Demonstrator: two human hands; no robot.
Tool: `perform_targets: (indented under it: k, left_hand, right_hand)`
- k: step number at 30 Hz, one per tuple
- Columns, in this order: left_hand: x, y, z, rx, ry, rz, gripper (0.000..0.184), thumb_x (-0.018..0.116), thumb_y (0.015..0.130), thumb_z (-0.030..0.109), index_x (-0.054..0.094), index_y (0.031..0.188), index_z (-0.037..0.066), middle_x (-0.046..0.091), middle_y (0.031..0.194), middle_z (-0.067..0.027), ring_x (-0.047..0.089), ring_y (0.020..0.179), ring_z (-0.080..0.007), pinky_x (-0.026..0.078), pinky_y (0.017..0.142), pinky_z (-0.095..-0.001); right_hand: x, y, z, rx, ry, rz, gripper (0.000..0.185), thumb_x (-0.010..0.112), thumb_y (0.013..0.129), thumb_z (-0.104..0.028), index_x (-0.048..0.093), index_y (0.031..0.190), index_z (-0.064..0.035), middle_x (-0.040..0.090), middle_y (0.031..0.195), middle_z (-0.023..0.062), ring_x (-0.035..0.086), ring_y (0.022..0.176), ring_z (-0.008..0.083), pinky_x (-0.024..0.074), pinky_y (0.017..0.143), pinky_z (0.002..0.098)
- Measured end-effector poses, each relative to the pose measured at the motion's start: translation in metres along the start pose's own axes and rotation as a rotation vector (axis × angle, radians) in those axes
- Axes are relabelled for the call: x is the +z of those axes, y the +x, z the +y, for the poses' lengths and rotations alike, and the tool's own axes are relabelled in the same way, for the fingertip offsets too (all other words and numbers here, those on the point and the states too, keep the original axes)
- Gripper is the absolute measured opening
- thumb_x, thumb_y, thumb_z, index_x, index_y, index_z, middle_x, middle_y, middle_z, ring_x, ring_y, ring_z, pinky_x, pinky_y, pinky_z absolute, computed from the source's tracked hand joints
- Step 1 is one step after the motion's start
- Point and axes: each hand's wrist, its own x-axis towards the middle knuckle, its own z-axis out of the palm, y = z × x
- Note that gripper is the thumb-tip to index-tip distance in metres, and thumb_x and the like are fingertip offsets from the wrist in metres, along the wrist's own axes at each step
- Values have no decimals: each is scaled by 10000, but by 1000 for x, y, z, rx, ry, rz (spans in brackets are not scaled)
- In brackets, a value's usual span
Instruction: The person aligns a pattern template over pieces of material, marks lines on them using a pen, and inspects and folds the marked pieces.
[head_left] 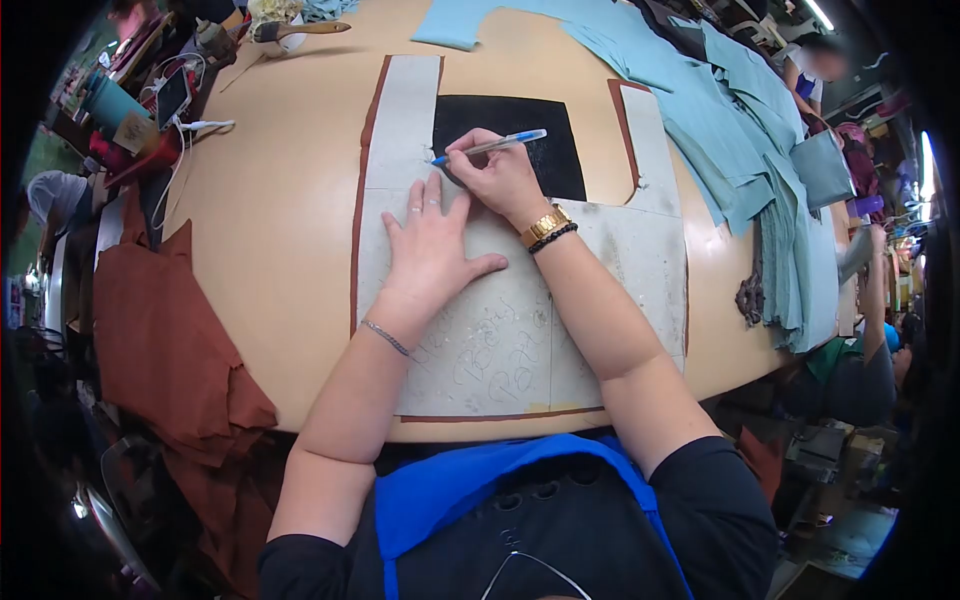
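A large grey-white pattern board [480,340] with handwriting lies on reddish-brown material [357,230], whose edge shows around it. My left hand [430,235] rests flat on the board, fingers spread, holding nothing. In my right hand [497,178] is a blue-capped pen [505,141], pinched between the fingers. Its blue tip touches the board near the inner edge of the left strip, just above my left fingertips. Beyond my right hand a black sheet [545,150] lies in the board's cut-out.
Light blue leather pieces [715,130] cover the table's right side. Brown leather [165,340] hangs over the left edge. A brush [300,30], a phone [173,98] and white cables [205,125] are at the upper left. Other people [815,70] are at the right and far left.
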Motion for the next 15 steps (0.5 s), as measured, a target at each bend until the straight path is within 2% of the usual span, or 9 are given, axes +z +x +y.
perform_targets:
  k: [4, 7, 10, 12, 14, 15]
  left_hand:
    - [-1, 0, 0, 2, 1, -10, 927, 781, 672, 594, 427, 1403, 147, 282, 1528, -226, 226, 1443, -380, 259, 1042, -716]
    - [-4, -2, 2, 10, 1, 25, 935, 790, 667, 579, 446, 1407, 123, 330, 1499, -251, 287, 1412, -404, 296, 1056, -660]
    - [-5, 0, -5, 86, 36, 119, 814, 767, 710, 557, 525, 1346, 110, 436, 1434, -225, 397, 1347, -376, 353, 1048, -567]
    - [1, 9, -20, 124, -8, 205, 626, 709, 806, 483, 582, 1288, 104, 559, 1320, -155, 510, 1237, -339, 420, 992, -473]
    - [5, 21, -30, 75, -82, 286, 419, 687, 857, 368, 642, 1198, 128, 613, 1213, -59, 561, 1144, -262, 425, 951, -441]
    - [5, 24, -34, 93, -113, 294, 376, 685, 861, 338, 658, 1170, 127, 617, 1189, -54, 568, 1123, -258, 427, 944, -431]
  right_hand:
    - [1, 1, 3, -26, 2, 5, 133, 668, 860, -144, 675, 889, -14, 696, 821, 51, 628, 729, 85, 509, 652, 240]
    - [0, 0, 0, -15, 31, -8, 127, 666, 852, -135, 663, 872, -10, 684, 804, 49, 621, 729, 83, 502, 644, 239]
    - [-3, 0, -3, -17, 58, 18, 118, 672, 826, -132, 665, 860, -20, 667, 790, 33, 570, 675, 71, 459, 603, 224]
    - [-13, -1, -8, 72, 65, 74, 119, 661, 860, -136, 661, 896, -22, 671, 807, 25, 591, 696, 72, 476, 625, 217]
    - [-33, -6, -2, 38, 401, 193, 143, 656, 884, -123, 662, 946, 6, 704, 791, 77, 679, 755, 110, 542, 676, 248]
    - [-50, -13, -1, 41, 372, 229, 135, 656, 885, -115, 665, 944, 6, 706, 810, 80, 676, 768, 107, 540, 676, 241]
